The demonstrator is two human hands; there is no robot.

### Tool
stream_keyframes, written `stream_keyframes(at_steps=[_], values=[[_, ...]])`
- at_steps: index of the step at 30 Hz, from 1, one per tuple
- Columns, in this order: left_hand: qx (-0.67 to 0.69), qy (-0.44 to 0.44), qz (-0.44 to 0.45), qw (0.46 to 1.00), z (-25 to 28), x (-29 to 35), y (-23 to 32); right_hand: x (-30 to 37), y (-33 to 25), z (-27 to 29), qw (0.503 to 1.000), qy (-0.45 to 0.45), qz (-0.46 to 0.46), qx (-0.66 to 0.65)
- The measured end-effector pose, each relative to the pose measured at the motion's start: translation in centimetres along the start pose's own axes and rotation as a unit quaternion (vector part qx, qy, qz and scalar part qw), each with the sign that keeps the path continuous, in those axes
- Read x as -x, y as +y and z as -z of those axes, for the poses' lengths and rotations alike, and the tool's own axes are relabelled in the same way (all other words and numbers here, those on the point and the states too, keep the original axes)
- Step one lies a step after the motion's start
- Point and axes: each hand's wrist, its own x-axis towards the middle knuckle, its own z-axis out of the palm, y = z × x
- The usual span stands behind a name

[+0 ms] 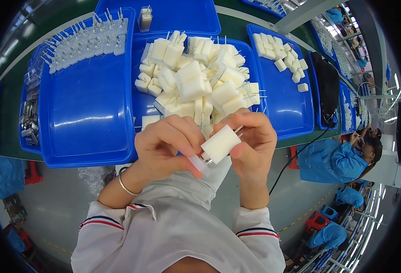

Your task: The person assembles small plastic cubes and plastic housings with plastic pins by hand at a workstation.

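Note:
My right hand [253, 141] pinches a cream-white sponge block [220, 144] with thin metal pins sticking out of its far right side. Between the thumb and fingers of my left hand [169, 144] is a translucent white plastic piece [197, 164]. A short bit of metal shows between this piece and the block, so the two seem joined or touching. Just beyond my hands, a blue tray [139, 51] bears a heap of similar sponge blocks [193, 82], many with pins or translucent ends.
At left, a blue tray [86, 113] carries rows of translucent pieces with upright metal pins [89, 43]. Beside it lie shiny metal parts [29, 118]. Plain sponge blocks [280, 52] fill part of the right tray [289, 113]. A small bottle-like container [145, 19] stands behind. Co-workers in blue [334, 159] sit at right.

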Motion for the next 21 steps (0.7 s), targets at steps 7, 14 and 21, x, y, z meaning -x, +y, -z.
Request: stream_keyframes(at_steps=[7,14,21], values=[[-0.131,-0.01,-0.087,0.988,0.8,-0.5,-0.6,0.4,-0.5,0.2,0.998,-0.056,-0.019,-0.021],[-0.305,0.019,-0.121,0.945,-0.5,-1.4,1.3,0.2,-1.4,0.2,0.998,0.008,-0.051,-0.033],[-0.542,-0.217,-0.203,0.786,-1.2,-1.7,3.8,0.1,-3.5,1.9,0.988,-0.025,-0.155,0.015]])
